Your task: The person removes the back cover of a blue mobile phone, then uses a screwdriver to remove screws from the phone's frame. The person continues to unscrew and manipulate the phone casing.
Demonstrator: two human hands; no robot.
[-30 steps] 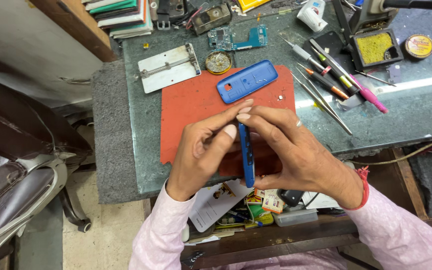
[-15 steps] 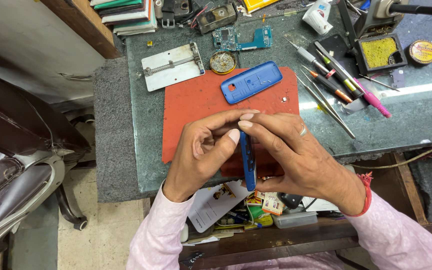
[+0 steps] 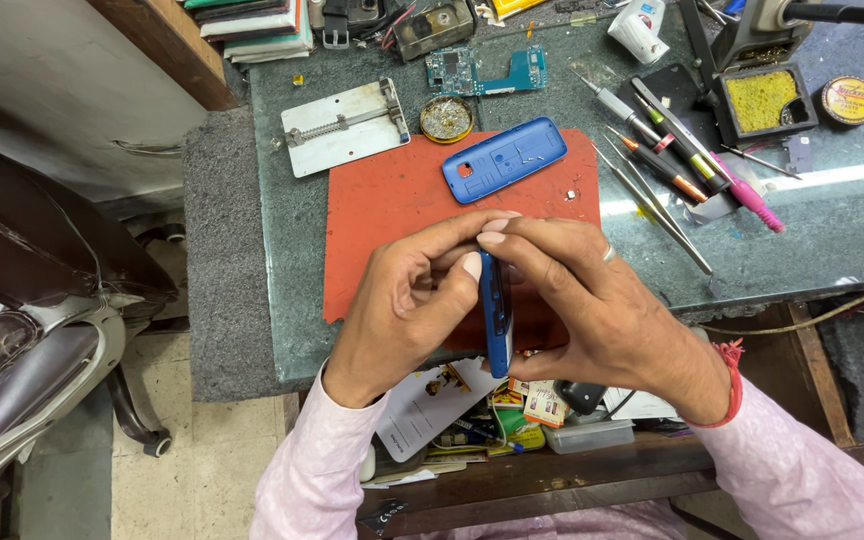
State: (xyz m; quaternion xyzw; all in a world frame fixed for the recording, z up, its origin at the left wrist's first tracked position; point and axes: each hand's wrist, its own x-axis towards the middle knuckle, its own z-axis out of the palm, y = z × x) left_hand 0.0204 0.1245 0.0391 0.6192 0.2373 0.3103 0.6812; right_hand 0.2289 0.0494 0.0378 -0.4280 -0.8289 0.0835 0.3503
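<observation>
Both hands, left (image 3: 402, 305) and right (image 3: 592, 300), clamp a blue phone (image 3: 495, 315) edge-on between their fingertips, above a red mat (image 3: 392, 215); a blue cover (image 3: 504, 159) lies just beyond them.

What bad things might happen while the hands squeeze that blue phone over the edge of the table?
The slim blue phone body, pinched edge-on by the left hand and right hand, might slip and drop into the cluttered shelf below. A sleeve might also brush the tiny loose part off the red rubber mat.
</observation>
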